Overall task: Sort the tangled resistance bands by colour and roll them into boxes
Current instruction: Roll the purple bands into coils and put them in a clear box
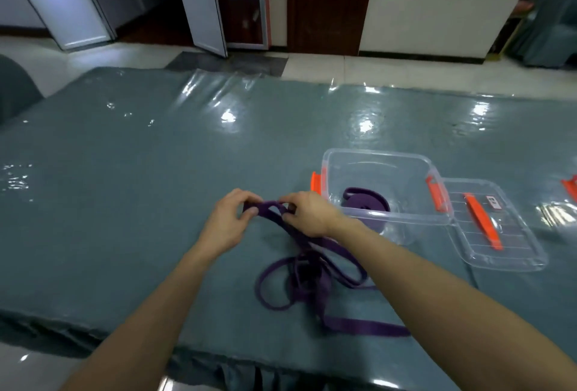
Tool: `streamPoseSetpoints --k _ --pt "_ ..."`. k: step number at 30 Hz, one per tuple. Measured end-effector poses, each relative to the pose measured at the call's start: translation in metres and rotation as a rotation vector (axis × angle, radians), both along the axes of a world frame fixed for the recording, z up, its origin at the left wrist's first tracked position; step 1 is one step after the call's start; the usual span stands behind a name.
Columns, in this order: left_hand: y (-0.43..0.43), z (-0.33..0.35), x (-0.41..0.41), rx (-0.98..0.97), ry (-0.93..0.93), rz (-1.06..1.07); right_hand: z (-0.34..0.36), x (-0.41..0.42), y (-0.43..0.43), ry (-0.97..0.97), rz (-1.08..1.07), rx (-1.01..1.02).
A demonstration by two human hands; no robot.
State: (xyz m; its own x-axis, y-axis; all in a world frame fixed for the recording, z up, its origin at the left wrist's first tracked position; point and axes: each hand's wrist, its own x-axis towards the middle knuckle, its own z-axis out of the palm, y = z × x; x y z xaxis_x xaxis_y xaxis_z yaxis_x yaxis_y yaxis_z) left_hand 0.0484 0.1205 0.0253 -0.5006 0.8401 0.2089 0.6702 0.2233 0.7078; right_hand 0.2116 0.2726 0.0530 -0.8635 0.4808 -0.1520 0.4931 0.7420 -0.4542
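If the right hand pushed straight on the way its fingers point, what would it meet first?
Probably the left hand, pinching the same purple band right beside the right hand; depth looks similar.

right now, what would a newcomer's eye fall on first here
The left hand and right hand pinch a tangled purple band over the table, its loops trailing to the near edge. Right of them stands a clear box holding a purple roll, its lid lying alongside.
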Motion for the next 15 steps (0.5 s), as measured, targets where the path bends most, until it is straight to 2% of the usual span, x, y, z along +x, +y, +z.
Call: streamPoseSetpoints --k 5,9,12,15 --pt "0.022 0.135 -0.003 0.254 0.066 -0.024 0.138 -0.008 0.022 0.279 -0.102 0.080" --pt "0.037 0.235 0.011 0.358 0.186 -0.044 0.264 0.002 0.036 0.442 -0.100 0.137" --pt "0.042 0.293 0.022 0.548 0.259 -0.026 0.345 0.013 0.029 0.552 -0.028 0.245" --pt "0.043 0.340 0.031 0.666 0.159 -0.069 0.404 0.020 0.015 0.633 0.038 0.353"
